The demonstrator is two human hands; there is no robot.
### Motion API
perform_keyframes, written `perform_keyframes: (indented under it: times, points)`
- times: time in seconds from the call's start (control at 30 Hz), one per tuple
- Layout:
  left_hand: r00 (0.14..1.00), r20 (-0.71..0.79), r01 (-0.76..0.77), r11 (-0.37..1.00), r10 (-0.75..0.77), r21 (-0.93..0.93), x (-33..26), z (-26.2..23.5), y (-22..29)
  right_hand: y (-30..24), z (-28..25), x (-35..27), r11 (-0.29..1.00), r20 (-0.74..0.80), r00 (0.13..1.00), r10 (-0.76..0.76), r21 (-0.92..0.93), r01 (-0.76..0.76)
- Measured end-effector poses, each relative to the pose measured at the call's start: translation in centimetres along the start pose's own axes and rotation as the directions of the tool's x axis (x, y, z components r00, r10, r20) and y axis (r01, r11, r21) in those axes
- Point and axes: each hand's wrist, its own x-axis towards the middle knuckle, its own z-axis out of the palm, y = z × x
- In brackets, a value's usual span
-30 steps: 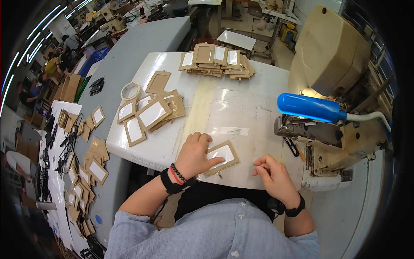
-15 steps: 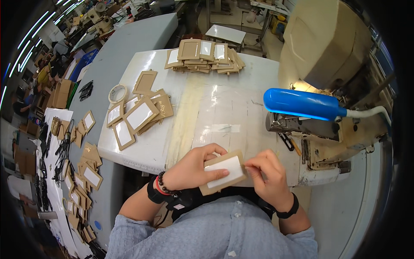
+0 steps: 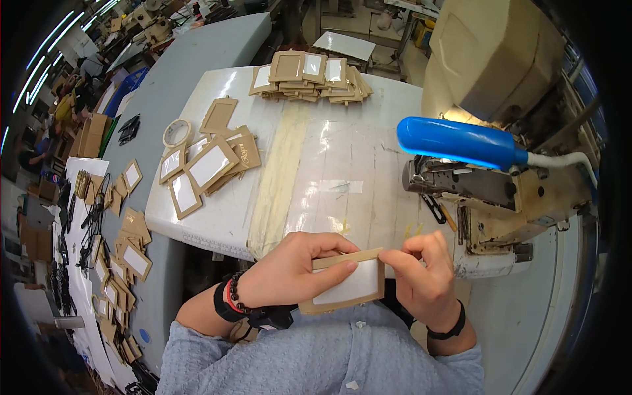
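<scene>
My left hand [image 3: 289, 266] grips a tan card holder [image 3: 347, 289] with a white window, thumb across the front and fingers behind it. The holder is tilted above my lap at the near table edge, its top edge turned up to view. At its upper right corner, my right hand [image 3: 424, 273] is closed, with the fingertips pinched against the corner. Whether a thread or other small thing lies between those fingertips is hidden.
Stacked card holders [image 3: 303, 85] lie at the table's far side, and a loose pile [image 3: 210, 164] lies left beside a tape roll [image 3: 176, 133]. A sewing machine [image 3: 487, 191] with a blue lamp [image 3: 454, 141] stands right. More holders [image 3: 135, 260] cover the left bench.
The card holder has tilted so its top edge shows, and it sits slightly lower. My right hand has moved a little right, with its fingertips now at the holder's upper corner.
</scene>
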Motion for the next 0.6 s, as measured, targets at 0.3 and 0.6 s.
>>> perform_keyframes:
  times: [0.3,0.6]
  points:
    - [1.0,-0.025,-0.013,0.994,0.016,0.106,-0.1,0.1,0.6,-0.1,-0.4,-0.1,0.999,0.014,1.0,-0.006,-0.032,0.006]
    - [0.999,-0.042,0.01,0.983,-0.002,0.186,-0.3,0.2,1.3,-0.3,-0.6,0.0,0.998,0.026,0.999,-0.03,-0.047,0.031]
